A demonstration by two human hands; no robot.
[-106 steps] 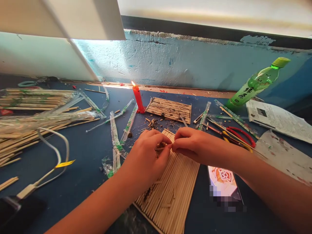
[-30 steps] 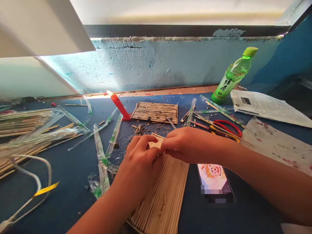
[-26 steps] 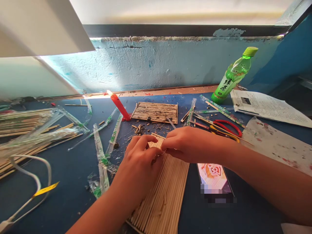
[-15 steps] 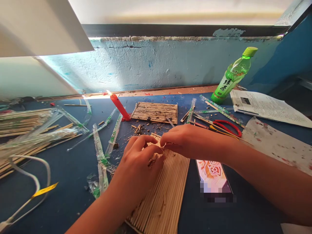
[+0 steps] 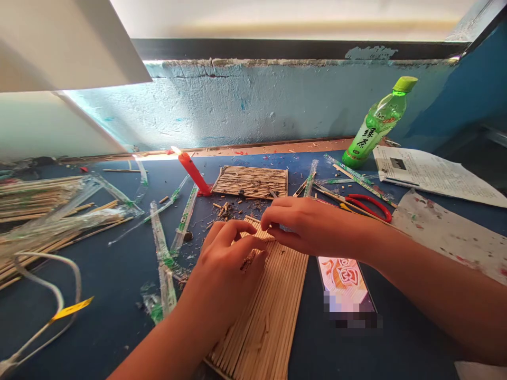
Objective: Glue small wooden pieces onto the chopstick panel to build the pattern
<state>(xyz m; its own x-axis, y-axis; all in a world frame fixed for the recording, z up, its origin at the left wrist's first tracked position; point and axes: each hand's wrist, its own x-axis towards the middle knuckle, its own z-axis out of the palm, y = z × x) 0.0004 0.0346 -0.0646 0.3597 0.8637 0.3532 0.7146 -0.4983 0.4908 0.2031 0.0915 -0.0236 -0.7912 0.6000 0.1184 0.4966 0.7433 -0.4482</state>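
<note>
A panel of pale thin sticks (image 5: 265, 316) laid side by side is under both hands. Across its left part, my left hand (image 5: 229, 264) rests with bent fingers parted; brown bits show in the gap by the thumb, and no held object is visible. My right hand (image 5: 297, 224) hovers at the panel's far end, its fingers curled and thumb close to the index finger. Whatever may be in that grip is hidden. A thin grey strip (image 5: 273, 194) pokes out behind the right hand; whether it is held, I cannot tell. Loose stick pieces (image 5: 266, 324) lie on the panel.
Beyond the hands stand a lit red candle (image 5: 194, 173) and a smaller, darker stick panel (image 5: 251, 180). Red-handled pliers (image 5: 370, 206), a phone (image 5: 346, 285), a green tea bottle (image 5: 374, 124) and papers (image 5: 439, 174) are rightward. Bundled sticks (image 5: 43, 198), plastic wrappers (image 5: 160, 237) and a white cable (image 5: 59, 285) lie left.
My right hand has drawn slightly up and away from my left fingertips, opening a small gap between them. My left hand stays almost in place on the panel.
</note>
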